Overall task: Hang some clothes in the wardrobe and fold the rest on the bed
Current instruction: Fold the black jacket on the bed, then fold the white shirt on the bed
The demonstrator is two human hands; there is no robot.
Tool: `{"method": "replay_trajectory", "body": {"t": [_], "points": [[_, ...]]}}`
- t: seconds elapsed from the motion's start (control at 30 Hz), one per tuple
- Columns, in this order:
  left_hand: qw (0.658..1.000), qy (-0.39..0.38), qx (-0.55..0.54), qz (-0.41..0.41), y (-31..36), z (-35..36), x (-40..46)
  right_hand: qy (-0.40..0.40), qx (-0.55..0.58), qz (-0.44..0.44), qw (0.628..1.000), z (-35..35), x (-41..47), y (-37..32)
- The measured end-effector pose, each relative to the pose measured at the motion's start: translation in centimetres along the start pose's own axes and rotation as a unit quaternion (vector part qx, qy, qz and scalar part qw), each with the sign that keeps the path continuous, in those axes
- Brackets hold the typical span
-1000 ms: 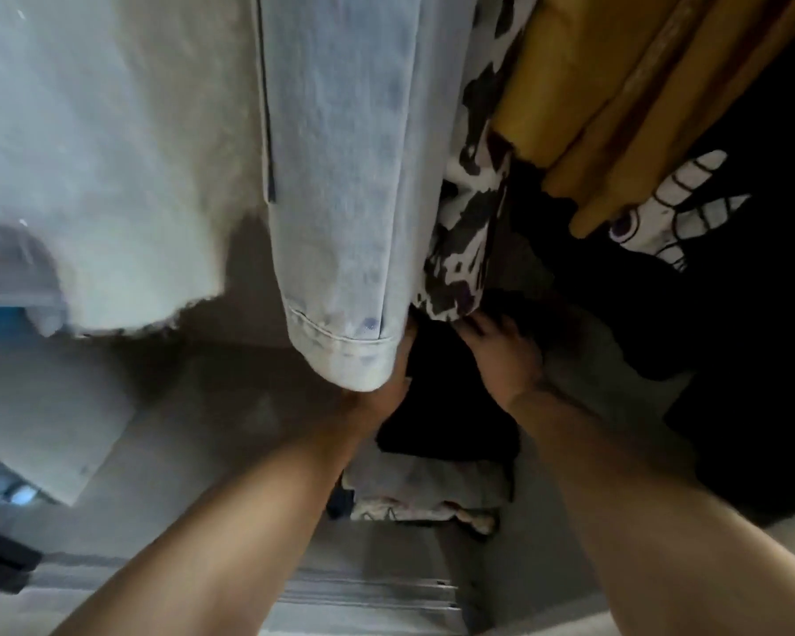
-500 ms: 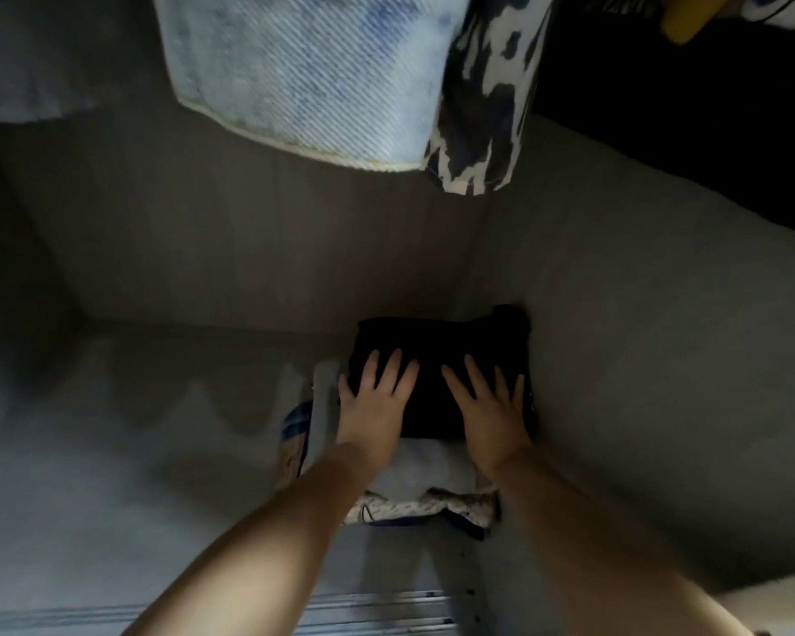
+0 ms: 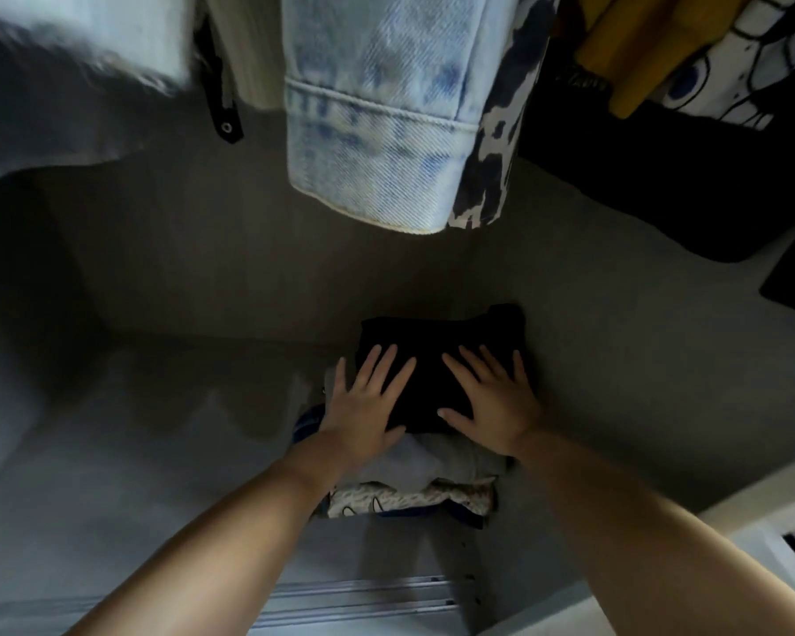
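Observation:
A folded black garment (image 3: 437,346) lies on top of a small stack of folded clothes (image 3: 437,475) in the right back corner of the wardrobe floor (image 3: 134,452). My left hand (image 3: 368,401) lies flat on the garment's left side with fingers spread. My right hand (image 3: 492,397) presses flat on its right side, fingers straight. Below the black garment the stack shows a grey layer and a patterned white one.
Hanging clothes fill the top: a pale denim sleeve (image 3: 377,107), a black-and-white patterned piece (image 3: 496,144), a yellow garment (image 3: 634,43), a black printed shirt (image 3: 662,176). The wardrobe's right wall (image 3: 639,360) stands against the stack. A sliding-door track (image 3: 354,599) runs along the front edge.
One second ago my hands were reaching in under the hanging clothes with the black garment. Now both palms lie flat on it atop the stack, and my view has dropped lower.

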State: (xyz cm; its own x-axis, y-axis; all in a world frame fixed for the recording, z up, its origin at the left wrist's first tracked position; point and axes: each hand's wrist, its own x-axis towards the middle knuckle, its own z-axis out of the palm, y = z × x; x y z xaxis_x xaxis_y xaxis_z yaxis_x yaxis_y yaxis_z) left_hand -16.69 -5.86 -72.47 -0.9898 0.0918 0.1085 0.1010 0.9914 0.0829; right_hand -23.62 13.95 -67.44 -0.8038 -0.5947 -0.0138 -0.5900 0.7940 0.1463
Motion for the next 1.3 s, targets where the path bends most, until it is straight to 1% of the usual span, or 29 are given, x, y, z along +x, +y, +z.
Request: {"method": "replay_trajectory", "body": {"t": [0.07, 0.1, 0.2, 0.3, 0.37, 0.47, 0.53, 0.57, 0.6, 0.67, 0.73, 0.87, 1.0, 1.1, 1.2, 1.3], "points": [[1.0, 0.009, -0.027, -0.008, 0.4, -0.4, -0.4, 0.043, -0.011, -0.002, 0.999, -0.8, -0.2, -0.7], [0.999, 0.007, -0.038, -0.021, 0.7, -1.1, -0.7, 0.051, -0.013, 0.001, 0.999, -1.4, -0.3, -1.0], [0.998, -0.015, -0.039, -0.044, 1.6, -3.9, -2.2, 0.021, 0.002, -0.003, 1.0, -3.6, -1.7, -2.9], [0.997, -0.017, -0.053, -0.047, 2.6, -8.5, -4.3, -0.01, 0.038, -0.003, 0.999, -7.2, -4.1, -4.2], [0.997, -0.009, -0.07, -0.036, 3.5, -12.3, -5.9, -0.024, 0.059, 0.009, 0.998, -9.9, -6.0, -4.9], [0.997, 0.018, -0.07, -0.008, 5.2, -18.2, -8.5, -0.074, 0.087, 0.024, 0.993, -15.1, -9.1, -5.7], [0.997, -0.037, -0.068, -0.022, 6.5, -22.2, -10.0, -0.117, 0.126, 0.035, 0.985, -18.7, -11.1, -6.3], [0.995, -0.065, -0.07, -0.03, 7.1, -23.9, -10.9, -0.128, 0.146, 0.042, 0.98, -20.4, -12.1, -6.6], [0.993, -0.077, -0.077, -0.035, 7.6, -25.3, -11.7, -0.134, 0.159, 0.05, 0.977, -21.9, -13.1, -6.8], [0.992, -0.088, -0.082, -0.04, 8.8, -28.9, -13.4, -0.139, 0.169, 0.069, 0.973, -25.6, -15.1, -7.1], [0.992, -0.1, -0.076, -0.026, 9.7, -31.5, -14.9, -0.141, 0.166, 0.084, 0.972, -28.3, -16.5, -7.4], [0.993, -0.09, -0.079, -0.011, 11.5, -37.4, -16.7, -0.118, 0.186, 0.113, 0.969, -33.9, -19.4, -7.1], [0.993, -0.097, -0.063, 0.034, 14.6, -42.8, -17.0, -0.086, 0.21, 0.142, 0.963, -39.0, -22.7, -5.3], [0.99, -0.104, -0.069, 0.069, 18.0, -45.5, -16.1, -0.059, 0.2, 0.174, 0.962, -41.8, -26.1, -2.4], [0.983, -0.111, -0.071, 0.126, 23.8, -47.1, -15.2, -0.058, 0.184, 0.235, 0.953, -43.7, -31.4, 1.7], [0.971, -0.106, -0.077, 0.199, 31.9, -48.1, -14.7, -0.058, 0.191, 0.338, 0.92, -44.2, -38.6, 6.4]]}}
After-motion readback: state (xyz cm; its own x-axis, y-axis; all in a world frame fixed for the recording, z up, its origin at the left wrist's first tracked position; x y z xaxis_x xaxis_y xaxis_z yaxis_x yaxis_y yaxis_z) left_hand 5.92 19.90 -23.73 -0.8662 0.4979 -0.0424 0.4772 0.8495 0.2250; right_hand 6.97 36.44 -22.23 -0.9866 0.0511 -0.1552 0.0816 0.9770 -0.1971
